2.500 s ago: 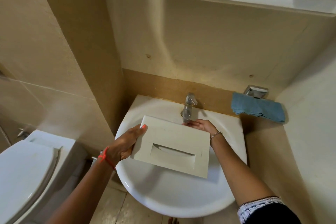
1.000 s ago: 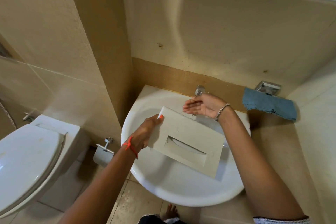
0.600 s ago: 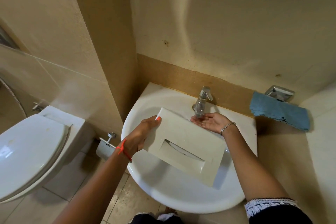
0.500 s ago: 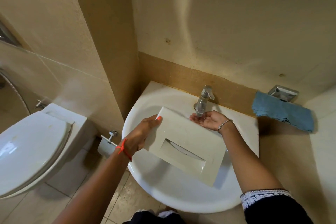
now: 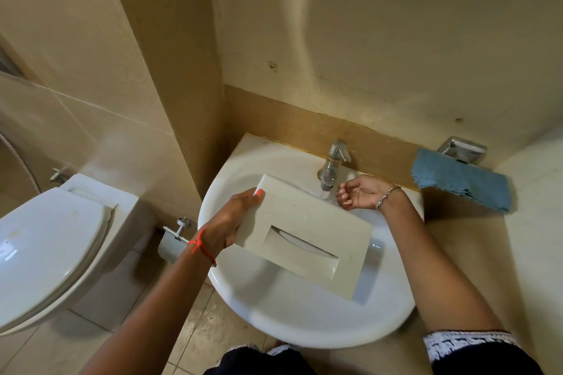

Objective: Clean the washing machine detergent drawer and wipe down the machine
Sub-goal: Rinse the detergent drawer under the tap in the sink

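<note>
The detergent drawer (image 5: 307, 231), a cream-white panel with a recessed handle slot, is held tilted over the white basin (image 5: 304, 320). My left hand (image 5: 234, 222) grips its left end, thumb on the front face. My right hand (image 5: 356, 193) is cupped palm-up just right of the chrome tap (image 5: 332, 166), fingers loosely curled and holding nothing. Water runs from the tap onto the drawer's upper edge.
A blue cloth (image 5: 460, 183) hangs from a chrome holder (image 5: 461, 148) on the wall at right. A white toilet (image 5: 45, 253) with its lid down stands at left, and a paper-roll holder (image 5: 173, 240) sits between it and the basin. A white cabinet edge runs along the top.
The right hand left the tap handle, passed under the spout, and now sits cupped to the right of it. Water now runs. The left hand has kept the drawer over the basin.
</note>
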